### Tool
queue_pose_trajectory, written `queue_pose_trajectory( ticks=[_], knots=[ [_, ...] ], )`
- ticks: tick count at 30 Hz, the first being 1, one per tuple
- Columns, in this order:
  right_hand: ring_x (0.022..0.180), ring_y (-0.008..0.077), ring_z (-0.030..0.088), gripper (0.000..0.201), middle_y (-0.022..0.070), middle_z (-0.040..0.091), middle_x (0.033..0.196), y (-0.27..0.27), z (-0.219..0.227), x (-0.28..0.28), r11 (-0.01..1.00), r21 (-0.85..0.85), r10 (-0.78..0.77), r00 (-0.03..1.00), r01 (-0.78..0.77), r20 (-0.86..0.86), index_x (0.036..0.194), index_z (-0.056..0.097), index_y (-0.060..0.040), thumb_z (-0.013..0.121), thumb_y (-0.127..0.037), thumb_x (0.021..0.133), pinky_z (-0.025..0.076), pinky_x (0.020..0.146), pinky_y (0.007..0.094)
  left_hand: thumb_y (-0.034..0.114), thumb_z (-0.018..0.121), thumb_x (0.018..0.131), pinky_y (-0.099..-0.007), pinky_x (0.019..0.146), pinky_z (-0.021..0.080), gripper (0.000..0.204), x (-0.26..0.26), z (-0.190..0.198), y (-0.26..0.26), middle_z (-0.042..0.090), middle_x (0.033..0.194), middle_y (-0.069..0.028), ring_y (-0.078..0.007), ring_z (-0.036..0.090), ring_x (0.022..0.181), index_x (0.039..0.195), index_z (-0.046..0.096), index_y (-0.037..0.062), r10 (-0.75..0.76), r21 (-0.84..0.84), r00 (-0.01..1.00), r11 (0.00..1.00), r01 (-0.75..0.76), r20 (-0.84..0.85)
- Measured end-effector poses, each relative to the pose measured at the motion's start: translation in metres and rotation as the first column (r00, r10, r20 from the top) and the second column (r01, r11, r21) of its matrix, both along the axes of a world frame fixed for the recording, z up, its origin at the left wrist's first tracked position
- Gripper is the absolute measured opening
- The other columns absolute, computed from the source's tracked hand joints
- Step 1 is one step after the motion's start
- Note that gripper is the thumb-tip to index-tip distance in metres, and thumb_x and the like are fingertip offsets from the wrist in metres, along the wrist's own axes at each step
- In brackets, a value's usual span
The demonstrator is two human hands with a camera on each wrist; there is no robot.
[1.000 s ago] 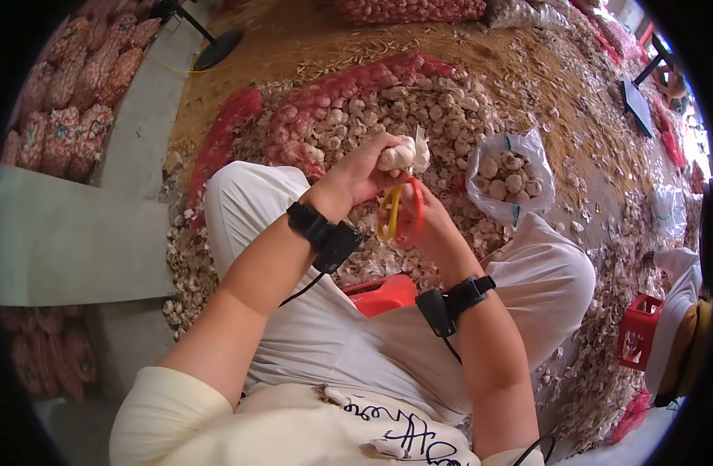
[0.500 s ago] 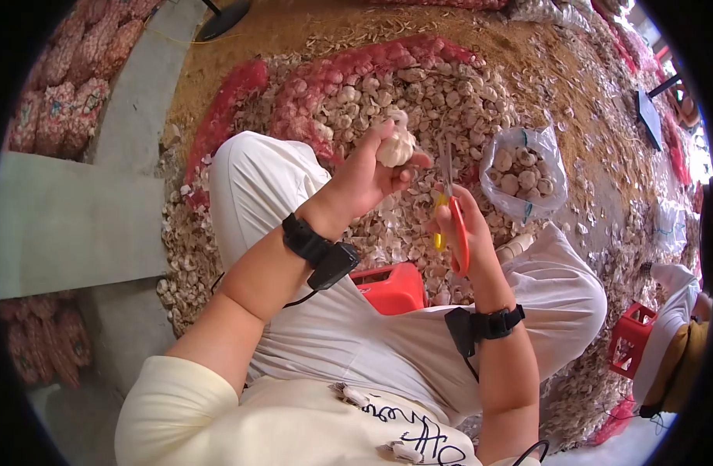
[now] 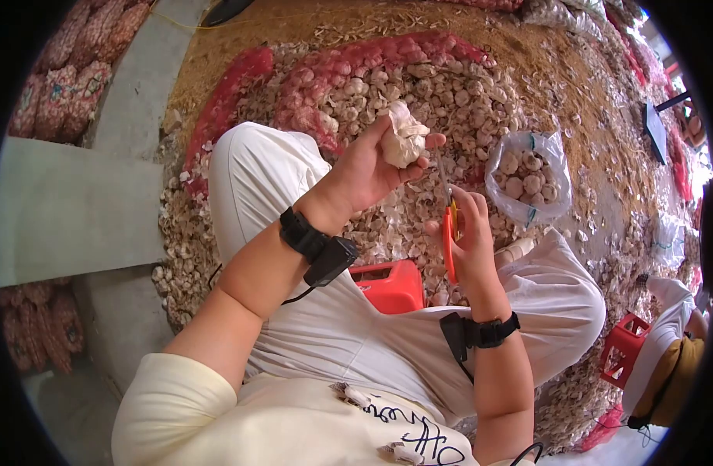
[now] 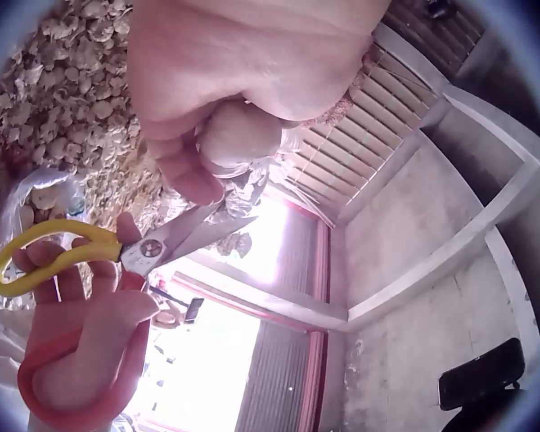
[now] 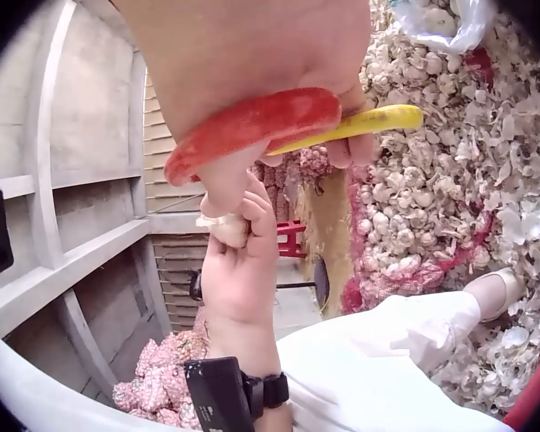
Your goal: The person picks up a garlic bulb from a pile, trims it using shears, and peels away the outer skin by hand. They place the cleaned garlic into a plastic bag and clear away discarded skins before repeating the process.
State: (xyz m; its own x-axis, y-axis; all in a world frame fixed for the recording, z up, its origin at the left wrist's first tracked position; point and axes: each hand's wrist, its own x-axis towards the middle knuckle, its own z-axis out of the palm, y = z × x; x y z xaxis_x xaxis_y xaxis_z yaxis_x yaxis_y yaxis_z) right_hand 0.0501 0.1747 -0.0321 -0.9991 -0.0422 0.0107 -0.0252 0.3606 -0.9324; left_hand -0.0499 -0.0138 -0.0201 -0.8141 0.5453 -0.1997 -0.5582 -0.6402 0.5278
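Note:
My left hand [image 3: 364, 177] holds a whitish garlic bulb [image 3: 405, 144] between thumb and fingers, raised over the loose garlic. In my right hand [image 3: 476, 245] is a pair of scissors [image 3: 450, 242] with one red and one yellow handle loop. The left wrist view shows the scissors [image 4: 146, 252] with blades spread, their tips close beneath the left fingers. There the thumb goes through the red loop and fingers through the yellow one. Much of the bulb [image 5: 231, 230] is covered by the left fingers in the right wrist view.
A heap of garlic [image 3: 457, 93] in an open red mesh sack [image 3: 313, 81] lies ahead. To the right stands a clear plastic bag [image 3: 500, 198] holding bulbs. A red plastic stool [image 3: 399, 289] is between the legs. Another person [image 3: 667, 365] sits at far right beside a red crate [image 3: 622, 353].
The hands were together at the bulb a second ago. My right hand has since drawn back to the right with the scissors, and the bulb has turned in my left hand.

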Motion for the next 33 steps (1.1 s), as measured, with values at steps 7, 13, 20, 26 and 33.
queue_pose_trajectory(
  ticks=[7, 13, 20, 26, 33],
  knots=[
    [0.098, 0.0289, 0.055, 0.061, 0.0155, 0.047, 0.110, -0.002, 0.006, 0.001, 0.986, 0.159, 0.063, 0.996, -0.052, -0.067, 0.125, 0.051, -0.0025, 0.079, -0.020, 0.074, 0.052, 0.076, 0.0339, 0.044, 0.047, 0.095, -0.0317, 0.070, 0.051, 0.045, 0.000, -0.001, -0.004, 0.058, 0.119, -0.0168, -0.0210, 0.061, 0.081, 0.121, 0.051, 0.0081, -0.012, 0.047, 1.000, 0.999, 0.013, -0.029],
    [0.096, 0.0292, 0.055, 0.062, 0.0158, 0.048, 0.110, 0.000, -0.003, 0.000, 0.988, 0.142, 0.064, 0.995, -0.053, -0.072, 0.125, 0.051, -0.0026, 0.079, -0.022, 0.073, 0.052, 0.075, 0.0347, 0.041, 0.046, 0.095, -0.0334, 0.071, 0.049, 0.042, 0.006, 0.005, -0.001, 0.059, 0.109, -0.0124, -0.0228, 0.059, 0.086, 0.120, 0.051, 0.0069, -0.004, -0.037, 0.999, 0.999, 0.003, -0.038],
    [0.093, 0.0292, 0.056, 0.062, 0.0145, 0.048, 0.107, 0.001, -0.006, -0.003, 0.986, 0.164, 0.004, 0.981, 0.029, -0.196, 0.124, 0.052, -0.0057, 0.081, -0.022, 0.071, 0.051, 0.072, 0.0374, 0.039, 0.049, 0.096, -0.0324, 0.072, 0.049, 0.036, 0.009, 0.006, 0.001, 0.061, 0.096, -0.0077, -0.0192, 0.060, 0.084, 0.111, 0.053, 0.0067, -0.137, -0.137, 0.989, 0.982, 0.128, -0.056],
    [0.086, 0.0299, 0.057, 0.062, 0.0135, 0.048, 0.106, 0.002, -0.006, -0.005, 0.933, 0.341, 0.002, 0.945, 0.116, -0.328, 0.124, 0.053, -0.0094, 0.081, -0.020, 0.069, 0.050, 0.070, 0.0388, 0.053, 0.050, 0.091, -0.0294, 0.073, 0.051, 0.051, 0.013, 0.005, 0.004, 0.059, 0.099, -0.0054, -0.0152, 0.059, 0.087, 0.113, 0.052, 0.0067, -0.127, -0.270, 0.987, 0.958, 0.096, -0.100],
    [0.087, 0.0300, 0.056, 0.064, 0.0140, 0.049, 0.103, -0.002, -0.011, -0.003, 0.964, 0.255, 0.009, 0.955, 0.070, -0.296, 0.125, 0.053, -0.0073, 0.081, -0.025, 0.070, 0.049, 0.072, 0.0382, 0.060, 0.054, 0.086, -0.0303, 0.078, 0.052, 0.060, 0.017, 0.000, 0.009, 0.054, 0.101, -0.0036, -0.0128, 0.058, 0.090, 0.114, 0.047, 0.0073, -0.150, -0.387, 0.950, 0.922, 0.033, -0.276]
  ],
)
